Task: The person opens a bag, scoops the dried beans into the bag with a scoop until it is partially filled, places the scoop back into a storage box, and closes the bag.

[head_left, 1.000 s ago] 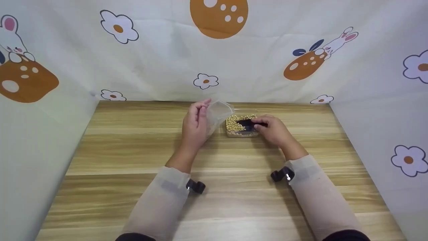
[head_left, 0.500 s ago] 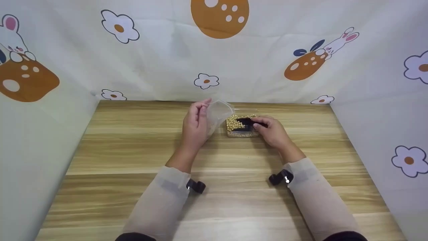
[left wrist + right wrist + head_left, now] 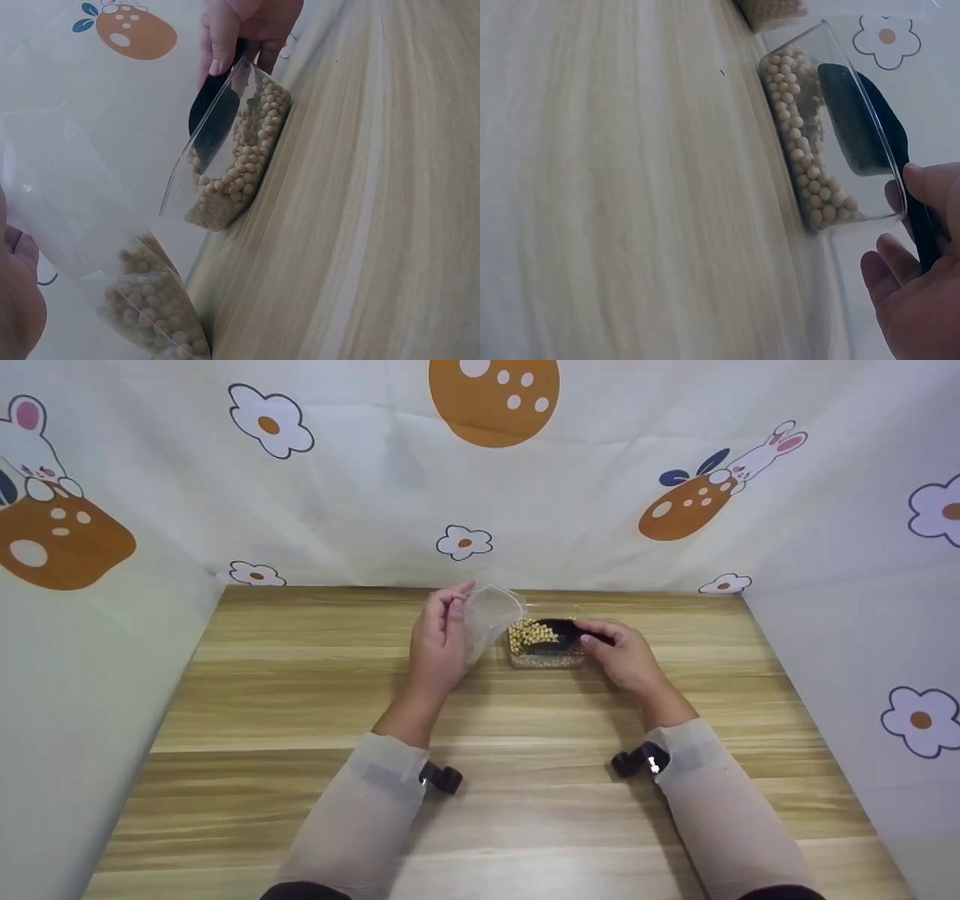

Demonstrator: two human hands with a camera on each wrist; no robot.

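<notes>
My left hand (image 3: 436, 641) grips the side of a clear plastic bag (image 3: 491, 611), its mouth spread toward the box. Yellow soybeans (image 3: 154, 311) fill the bottom of this bag in the left wrist view. Just to the right stands a clear plastic box (image 3: 546, 662) with more soybeans (image 3: 244, 176) inside. Thumb and fingers of my right hand (image 3: 626, 660) pinch the handle of a black scoop (image 3: 564, 636). The scoop's bowl lies within the box's rim, raised above the box's bottom layer, with soybeans at its front in the head view.
Box and bag are near the back of a wood-grain table (image 3: 517, 780). Behind it hangs a pale curtain (image 3: 360, 495) printed with flowers and rabbits, which also closes off both sides. A black wrist camera (image 3: 442, 777) sits on each forearm.
The scoop first pushed down into the soybeans, then rose and shifted slightly right, with soybeans now at its bowl. My right hand moved with it; the left hand and bag stayed still.
</notes>
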